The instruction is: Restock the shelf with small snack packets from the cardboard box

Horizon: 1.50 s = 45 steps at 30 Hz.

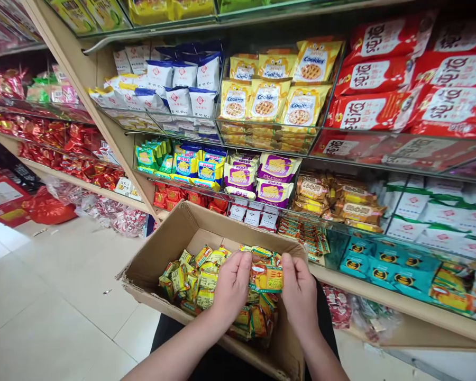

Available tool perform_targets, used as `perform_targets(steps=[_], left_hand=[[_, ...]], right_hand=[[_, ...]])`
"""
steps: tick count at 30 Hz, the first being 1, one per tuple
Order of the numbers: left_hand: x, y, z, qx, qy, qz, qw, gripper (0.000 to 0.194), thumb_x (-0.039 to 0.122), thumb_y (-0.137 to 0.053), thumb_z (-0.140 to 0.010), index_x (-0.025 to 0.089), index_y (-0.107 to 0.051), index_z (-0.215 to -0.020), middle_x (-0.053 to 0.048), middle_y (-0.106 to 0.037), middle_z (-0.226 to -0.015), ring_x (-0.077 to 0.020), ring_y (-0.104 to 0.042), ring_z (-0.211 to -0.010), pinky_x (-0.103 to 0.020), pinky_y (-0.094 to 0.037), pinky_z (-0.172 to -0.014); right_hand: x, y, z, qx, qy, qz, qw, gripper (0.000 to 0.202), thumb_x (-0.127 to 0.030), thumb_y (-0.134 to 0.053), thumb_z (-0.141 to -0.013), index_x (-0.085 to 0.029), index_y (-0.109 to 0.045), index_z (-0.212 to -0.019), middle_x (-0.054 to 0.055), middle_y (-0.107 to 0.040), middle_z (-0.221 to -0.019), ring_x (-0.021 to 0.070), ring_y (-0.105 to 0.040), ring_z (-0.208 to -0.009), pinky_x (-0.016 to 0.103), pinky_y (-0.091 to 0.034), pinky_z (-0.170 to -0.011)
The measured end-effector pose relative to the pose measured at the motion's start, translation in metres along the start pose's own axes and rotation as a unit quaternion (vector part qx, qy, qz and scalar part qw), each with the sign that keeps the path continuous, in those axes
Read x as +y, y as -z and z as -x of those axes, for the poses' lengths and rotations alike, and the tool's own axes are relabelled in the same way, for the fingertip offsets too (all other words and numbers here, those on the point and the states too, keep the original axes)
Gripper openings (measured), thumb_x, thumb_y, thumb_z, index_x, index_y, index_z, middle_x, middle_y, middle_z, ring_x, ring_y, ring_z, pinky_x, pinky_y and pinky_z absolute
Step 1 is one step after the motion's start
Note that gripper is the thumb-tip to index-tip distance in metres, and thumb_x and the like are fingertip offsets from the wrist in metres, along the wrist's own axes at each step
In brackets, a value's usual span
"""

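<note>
A small orange, yellow and green snack packet (266, 278) is stretched between both hands above an open cardboard box (154, 293). My left hand (233, 280) pinches its left end, thumb and fingers closed. On the right end, my right hand (299, 288) grips it the same way. Below them the box holds many small wrapped packets (208, 280), yellow-green ones at the left and orange-green ones nearer the right. The box rests on the person's lap, tilted to the right. My hands hide part of the packets.
Shelves with a glass-fronted edge (262, 209) stand just ahead, filled with cookie bags (265, 98), red packs (375, 74) and teal packs (388, 264). At the left, a red bag (49, 205) lies on the tiled floor (63, 301).
</note>
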<state>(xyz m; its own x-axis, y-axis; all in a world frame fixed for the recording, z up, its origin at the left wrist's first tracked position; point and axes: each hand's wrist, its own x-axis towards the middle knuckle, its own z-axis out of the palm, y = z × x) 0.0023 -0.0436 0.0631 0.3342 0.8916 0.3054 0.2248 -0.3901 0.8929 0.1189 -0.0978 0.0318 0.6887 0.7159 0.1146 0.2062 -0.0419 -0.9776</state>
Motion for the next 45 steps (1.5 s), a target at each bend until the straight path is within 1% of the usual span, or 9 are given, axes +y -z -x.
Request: perform_targets(steps=[9,15,21,24,28,33,35,40,45], left_hand=[[-0.009,0.007,-0.006,0.008,-0.035,-0.143,0.989,0.034,0.029,-0.036,-0.086,0.021,-0.03,-0.053,0.006,-0.03,-0.049,-0.0098,-0.031,-0.047,-0.022,-0.026,-0.048],[0.0,0.0,0.002,0.006,0.058,0.01,0.998,0.037,0.04,-0.035,-0.086,0.021,-0.03,-0.055,0.006,-0.03,-0.048,-0.0084,-0.031,-0.043,-0.02,-0.028,-0.042],[-0.003,-0.014,0.008,-0.043,0.207,0.152,0.965,0.036,0.052,-0.034,-0.084,0.022,-0.037,-0.064,0.009,-0.032,-0.045,-0.0074,-0.028,-0.029,-0.019,-0.023,-0.027],[-0.007,-0.015,0.009,-0.031,0.139,0.107,0.984,0.035,0.045,-0.034,-0.086,0.021,-0.035,-0.061,0.008,-0.032,-0.048,-0.008,-0.031,-0.038,-0.019,-0.028,-0.036],[-0.008,-0.014,0.009,-0.02,0.002,-0.016,1.0,0.035,0.032,-0.038,-0.087,0.02,-0.028,-0.055,0.006,-0.029,-0.052,-0.0089,-0.031,-0.05,-0.021,-0.027,-0.048],[-0.004,-0.021,0.01,-0.066,-0.011,-0.007,0.998,0.034,0.032,-0.034,-0.089,0.021,-0.028,-0.057,0.007,-0.029,-0.052,-0.0087,-0.029,-0.048,-0.021,-0.026,-0.047],[-0.003,-0.02,0.012,-0.101,-0.001,0.0,0.995,0.035,0.034,-0.031,-0.09,0.02,-0.029,-0.057,0.007,-0.029,-0.053,-0.0086,-0.03,-0.048,-0.02,-0.027,-0.047],[-0.012,0.008,0.014,-0.189,-0.005,-0.114,0.975,0.035,0.033,-0.032,-0.09,0.02,-0.038,-0.059,0.006,-0.034,-0.053,-0.0094,-0.037,-0.05,-0.021,-0.031,-0.051],[-0.031,0.055,0.014,-0.23,0.0,-0.293,0.928,0.024,0.028,-0.036,-0.089,0.019,-0.054,-0.077,-0.002,-0.057,-0.072,-0.0151,-0.054,-0.07,-0.024,-0.039,-0.065]], right_hand=[[-0.007,0.002,0.007,0.029,0.027,-0.025,0.999,0.04,-0.054,-0.043,-0.082,-0.019,-0.043,-0.062,-0.004,-0.041,-0.056,0.0097,-0.039,-0.053,0.021,-0.034,-0.049],[-0.027,-0.006,0.014,0.032,-0.203,-0.279,0.938,0.041,-0.059,-0.056,-0.069,-0.019,-0.051,-0.077,-0.006,-0.048,-0.054,0.0081,-0.042,-0.042,0.018,-0.029,-0.037],[-0.026,-0.005,0.015,0.049,-0.324,-0.302,0.895,0.042,-0.057,-0.066,-0.061,-0.02,-0.052,-0.077,-0.007,-0.05,-0.053,0.0055,-0.038,-0.034,0.015,-0.018,-0.03],[-0.014,0.001,0.013,0.028,-0.303,-0.304,0.903,0.042,-0.059,-0.064,-0.063,-0.02,-0.052,-0.074,-0.007,-0.048,-0.05,0.0065,-0.04,-0.036,0.016,-0.021,-0.03],[0.008,0.018,0.018,-0.036,-0.182,-0.286,0.94,0.039,-0.056,-0.062,-0.068,-0.019,-0.056,-0.08,-0.003,-0.055,-0.066,0.0085,-0.05,-0.053,0.017,-0.033,-0.039],[0.027,0.042,0.029,-0.165,-0.133,-0.218,0.952,0.034,-0.04,-0.068,-0.069,-0.018,-0.058,-0.094,0.0,-0.059,-0.074,0.0098,-0.049,-0.053,0.022,-0.041,-0.046],[0.028,0.052,0.028,-0.123,-0.141,-0.203,0.961,0.035,-0.038,-0.072,-0.064,-0.017,-0.059,-0.088,0.001,-0.059,-0.075,0.0107,-0.05,-0.055,0.022,-0.042,-0.045],[0.042,0.088,-0.004,0.094,-0.179,-0.251,0.947,0.036,-0.039,-0.076,-0.056,-0.018,-0.06,-0.082,0.001,-0.061,-0.082,0.011,-0.054,-0.061,0.02,-0.044,-0.045],[0.099,0.1,-0.074,0.108,-0.168,-0.155,0.968,0.054,-0.041,-0.08,-0.042,-0.015,-0.059,-0.085,0.004,-0.062,-0.084,0.0139,-0.057,-0.064,0.027,-0.048,-0.053]])
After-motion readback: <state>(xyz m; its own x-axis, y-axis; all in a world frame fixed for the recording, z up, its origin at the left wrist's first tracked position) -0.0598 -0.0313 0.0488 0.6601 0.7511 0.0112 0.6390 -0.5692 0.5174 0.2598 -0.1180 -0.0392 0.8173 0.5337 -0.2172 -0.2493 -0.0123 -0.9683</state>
